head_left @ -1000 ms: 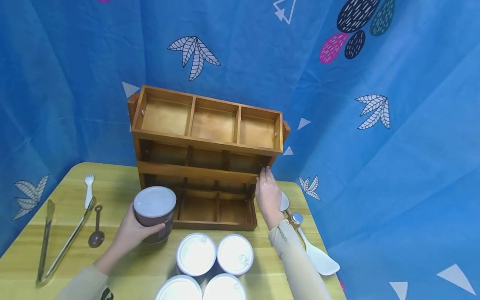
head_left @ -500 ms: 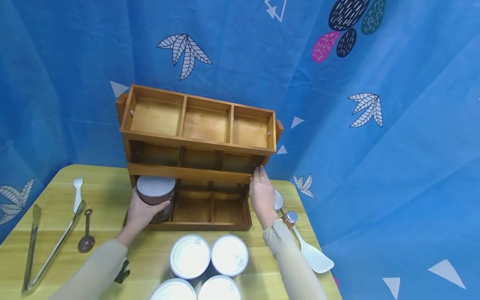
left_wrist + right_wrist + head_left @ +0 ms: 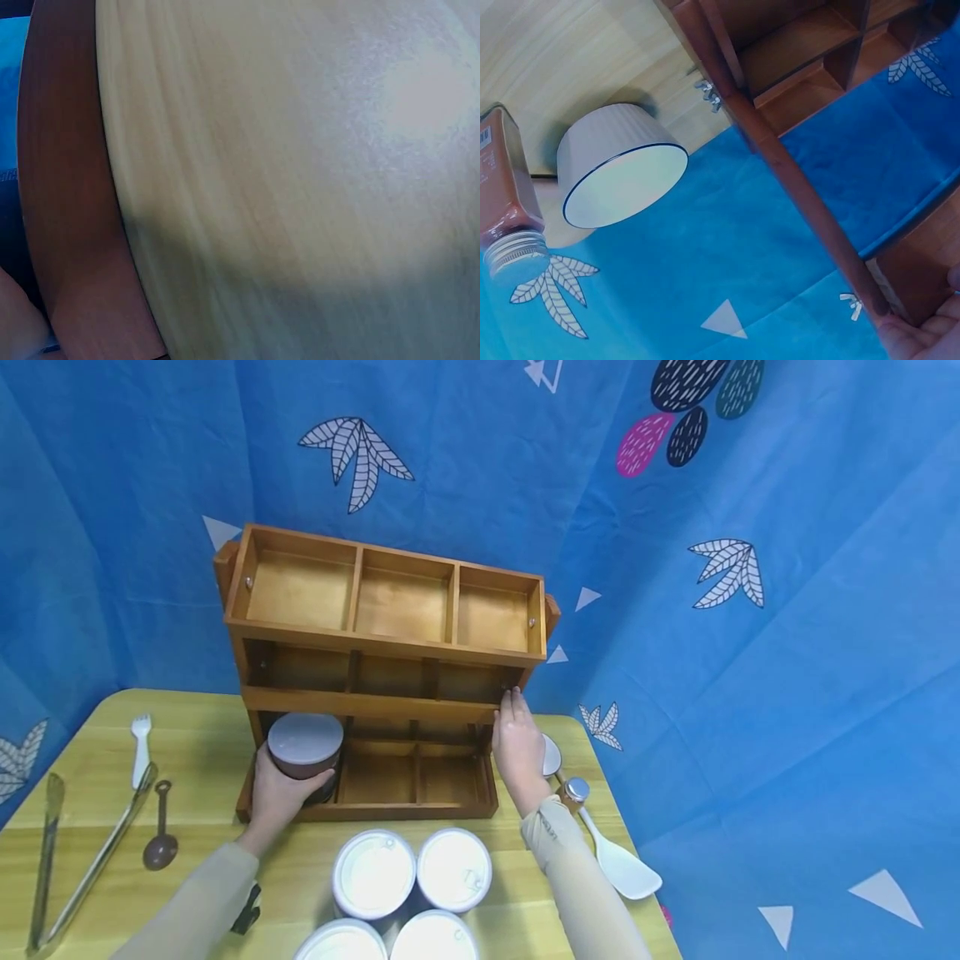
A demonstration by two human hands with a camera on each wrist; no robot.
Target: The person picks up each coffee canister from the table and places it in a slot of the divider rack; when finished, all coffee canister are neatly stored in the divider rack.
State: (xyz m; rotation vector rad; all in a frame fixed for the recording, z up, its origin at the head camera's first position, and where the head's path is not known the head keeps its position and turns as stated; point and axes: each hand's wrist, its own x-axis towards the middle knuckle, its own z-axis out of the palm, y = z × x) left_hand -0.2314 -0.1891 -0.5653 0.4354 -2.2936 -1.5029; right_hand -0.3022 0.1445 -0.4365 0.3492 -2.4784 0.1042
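A three-tier wooden rack [image 3: 390, 647] stands at the back of the yellow table [image 3: 202, 735]. My left hand [image 3: 287, 782] grips a brown can with a pale lid [image 3: 303, 747], holding it upright in the bottom tier's left compartment. My right hand [image 3: 516, 737] rests flat against the rack's right end, fingers straight and pointing up. The right wrist view shows the rack's side post [image 3: 795, 172] and a fingertip [image 3: 922, 339] on it. The left wrist view is a blur of table surface [image 3: 300, 187] and a brown edge.
Several white-lidded cans [image 3: 373, 872] cluster at the table's front. Metal tongs [image 3: 82, 872], a brown spoon [image 3: 159, 831] and a white fork [image 3: 140, 739] lie left. A white cup [image 3: 622, 169], a silver-capped jar [image 3: 573, 793] and a white spatula [image 3: 615, 864] lie right of the rack.
My left hand has carried the brown can forward from in front of the rack into the bottom left compartment. My right hand has stayed on the rack's right end.
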